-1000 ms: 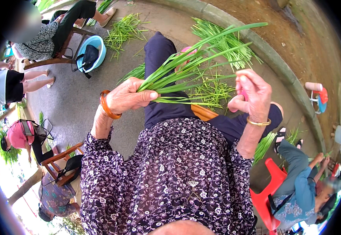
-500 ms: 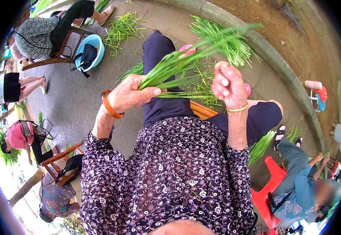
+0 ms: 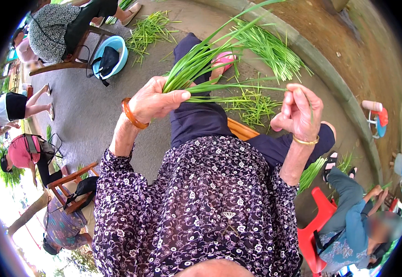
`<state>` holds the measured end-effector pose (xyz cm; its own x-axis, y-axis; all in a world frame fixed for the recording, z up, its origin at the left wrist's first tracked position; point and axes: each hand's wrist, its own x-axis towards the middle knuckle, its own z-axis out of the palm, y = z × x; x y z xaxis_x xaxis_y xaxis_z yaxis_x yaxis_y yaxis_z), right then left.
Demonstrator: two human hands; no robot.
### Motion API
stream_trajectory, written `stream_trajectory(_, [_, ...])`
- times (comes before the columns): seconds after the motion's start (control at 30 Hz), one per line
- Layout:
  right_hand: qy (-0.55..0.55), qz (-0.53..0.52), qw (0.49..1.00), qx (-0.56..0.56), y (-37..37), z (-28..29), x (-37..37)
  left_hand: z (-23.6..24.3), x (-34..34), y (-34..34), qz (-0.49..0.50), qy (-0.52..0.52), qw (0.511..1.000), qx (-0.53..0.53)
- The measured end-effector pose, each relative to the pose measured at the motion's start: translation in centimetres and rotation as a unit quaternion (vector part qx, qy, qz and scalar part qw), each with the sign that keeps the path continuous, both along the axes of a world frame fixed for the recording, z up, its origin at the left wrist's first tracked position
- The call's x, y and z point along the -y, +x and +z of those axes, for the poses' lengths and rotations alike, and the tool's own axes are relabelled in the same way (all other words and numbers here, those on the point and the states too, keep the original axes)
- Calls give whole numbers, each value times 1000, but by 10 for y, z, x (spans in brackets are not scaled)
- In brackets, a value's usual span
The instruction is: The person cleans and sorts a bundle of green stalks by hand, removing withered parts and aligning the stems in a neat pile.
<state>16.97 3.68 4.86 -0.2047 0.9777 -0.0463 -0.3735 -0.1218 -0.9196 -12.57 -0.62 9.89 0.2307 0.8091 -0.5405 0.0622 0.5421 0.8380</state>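
My left hand [image 3: 152,104] is closed around the lower ends of a bunch of long green chives [image 3: 187,71], with its thumb pressed along them. The loose leaf tips fan up and to the right. My right hand [image 3: 305,113] is raised to the right of the bunch, fingers curled. Its thumb and fingertips pinch the end of a thin chive leaf [image 3: 256,87] that stretches across from the bunch. Below and between both hands lie scattered chive scraps [image 3: 252,108] on the ground. Beyond them, a larger pile of chives [image 3: 272,51] rests beside the curb.
A stone curb [image 3: 349,99] curves round the far right. More cut greens [image 3: 150,34] lie at far left, near a light-blue basin [image 3: 124,53] holding a black bag. At right, a person sits on a red plastic chair [image 3: 314,231]. Other people and wooden chairs are along the left.
My right hand has moved right and slightly down, away from the bunch, and now draws a leaf taut. The bunch's tips have swung upward. My left hand keeps its hold.
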Motion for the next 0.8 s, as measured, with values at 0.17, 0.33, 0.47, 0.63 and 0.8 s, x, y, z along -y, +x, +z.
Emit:
stream_trajectory(0.17, [28, 38, 999, 15, 15, -5, 5, -4, 0, 1, 0, -4, 999, 54])
stream_trajectory(0.33, [-42, 79, 984, 154, 23, -22, 5, -4, -3, 8, 29, -11, 999, 22])
stream_trajectory(0.47, [-30, 90, 970, 226, 19, -18, 3, -4, -4, 10, 28, -4, 1000, -3])
stream_trajectory(0.63, [117, -99, 943, 296, 3, 27, 3, -2, -2, 9, 5, 14, 999, -43])
stream_trajectory(0.8, [337, -79, 874, 341, -18, 55, 11, 0, -2, 15, -11, 38, 997, -73])
